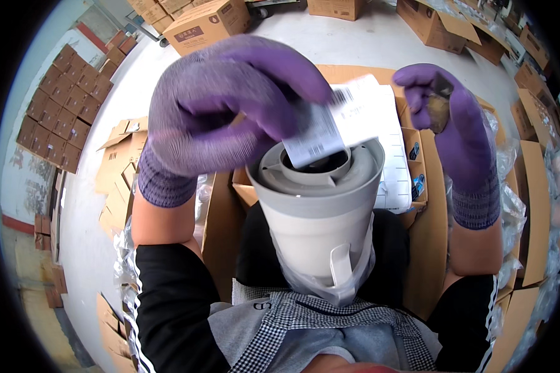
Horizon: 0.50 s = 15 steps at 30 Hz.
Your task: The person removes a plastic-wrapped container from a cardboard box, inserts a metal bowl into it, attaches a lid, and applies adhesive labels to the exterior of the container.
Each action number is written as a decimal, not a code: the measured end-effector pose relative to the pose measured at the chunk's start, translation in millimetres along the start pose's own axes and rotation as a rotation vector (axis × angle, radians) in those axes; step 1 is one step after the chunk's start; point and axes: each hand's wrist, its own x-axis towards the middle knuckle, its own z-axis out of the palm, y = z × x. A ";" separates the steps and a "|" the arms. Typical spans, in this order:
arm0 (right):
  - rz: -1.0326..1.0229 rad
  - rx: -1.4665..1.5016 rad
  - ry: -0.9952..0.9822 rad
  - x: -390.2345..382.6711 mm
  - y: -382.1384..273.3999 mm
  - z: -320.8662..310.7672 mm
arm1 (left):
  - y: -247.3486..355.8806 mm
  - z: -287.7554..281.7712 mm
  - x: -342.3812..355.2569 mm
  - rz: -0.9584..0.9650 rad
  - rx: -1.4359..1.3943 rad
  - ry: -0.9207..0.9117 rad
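Note:
My left hand (236, 105), in a purple-grey knit glove, pinches a white card with barcodes (317, 133) between thumb and fingers. The card hangs over the top of a round white-and-grey appliance body (320, 230). That body stands upright in front of my lap, its handle (341, 264) toward me and a clear plastic bag (311, 280) around its lower part. Its grey top has a round opening, partly hidden by the card. Raised at the right, my right hand (457, 124), gloved too, has curled fingers near a brownish patch; whether it is a held thing, I cannot make out.
Behind the appliance lies a white sheet (395, 168) on an open carton with compartments (412, 133) holding small blue-black parts. Clear plastic bags (510, 211) and open cartons (535, 211) line the right side. Stacked brown boxes (62, 105) stand at the far left.

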 end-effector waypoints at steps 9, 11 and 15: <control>0.310 -0.273 0.061 -50.2 -81.7 80.6 | 63.4 48.5 -44.8 -0.324 -0.057 0.281; 0.196 -0.337 0.005 -63.1 -80.2 85.3 | 78.3 70.0 -58.3 -0.449 0.036 0.337; 0.158 -0.405 -0.014 -73.8 -63.9 93.4 | 84.3 92.9 -68.2 -0.492 0.067 0.371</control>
